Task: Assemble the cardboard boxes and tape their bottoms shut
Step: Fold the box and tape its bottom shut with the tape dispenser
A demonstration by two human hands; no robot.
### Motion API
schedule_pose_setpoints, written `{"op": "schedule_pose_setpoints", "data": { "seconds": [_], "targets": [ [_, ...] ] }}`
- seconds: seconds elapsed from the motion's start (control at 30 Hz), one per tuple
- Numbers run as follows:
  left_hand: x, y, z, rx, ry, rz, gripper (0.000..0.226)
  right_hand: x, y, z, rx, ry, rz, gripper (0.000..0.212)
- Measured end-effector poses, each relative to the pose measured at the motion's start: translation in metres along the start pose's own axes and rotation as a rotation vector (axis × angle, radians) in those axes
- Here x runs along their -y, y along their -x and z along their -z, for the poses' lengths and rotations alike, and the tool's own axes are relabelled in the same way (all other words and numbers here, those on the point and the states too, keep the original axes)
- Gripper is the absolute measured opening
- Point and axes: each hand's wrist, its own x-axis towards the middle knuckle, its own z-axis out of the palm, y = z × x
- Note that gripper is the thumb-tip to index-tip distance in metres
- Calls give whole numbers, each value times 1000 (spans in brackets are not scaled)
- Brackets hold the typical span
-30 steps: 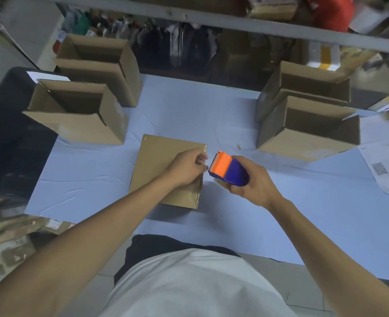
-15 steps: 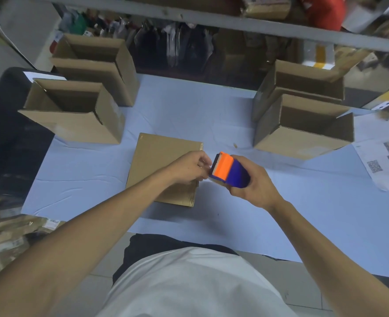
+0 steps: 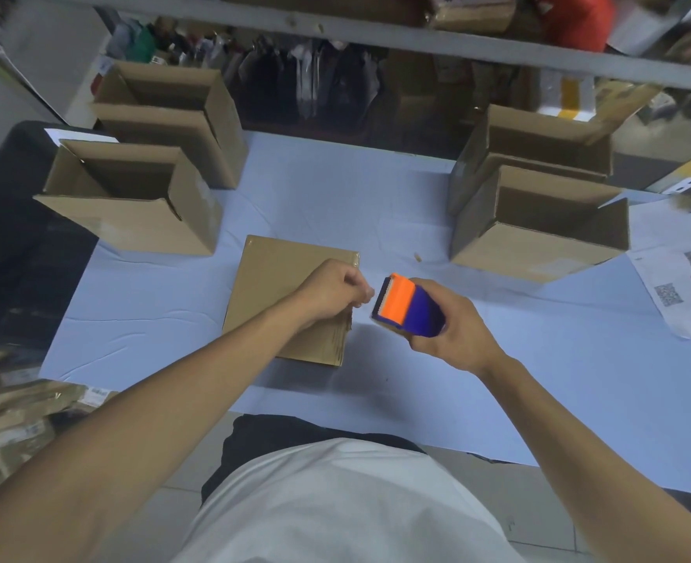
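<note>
From the head camera, there's a stack of flat cardboard [image 3: 283,294] lying in the middle of the pale blue counter [image 3: 538,367], still folded flat. The left hand [image 3: 331,292] sits over the stack's right edge with its fingers [image 3: 358,296] curled and pinched together toward the tape dispenser; whatever it's pinching is too small to make out, so I can't tell if there's tape between them. The right hand [image 3: 447,323] has its fingers wrapped around the orange and blue tape dispenser [image 3: 407,306], held just off the counter right beside the stack, orange end pointing at the left hand. Four assembled boxes stand open-topped on the counter: the near left box [image 3: 132,215] with the far left box [image 3: 173,115] just behind it, and the near right box [image 3: 538,233] touching the far right box [image 3: 538,144] behind it. A printed sheet with QR codes [image 3: 685,278] lies at the right edge, and a heap of flattened packaging [image 3: 15,416] sits low on the left, off the counter.
</note>
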Motion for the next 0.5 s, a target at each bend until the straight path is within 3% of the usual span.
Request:
{"op": "schedule_pose_setpoints", "data": {
  "seconds": [0.23, 0.5],
  "targets": [
    [-2, 6, 4, -24, -265, -2, 24, -16, -1, 9, 137, 304, -32, 65],
    [2, 4, 8, -109, -146, 31, 23, -4, -16, 13, 227, 424, -78, 63]
  ]
}}
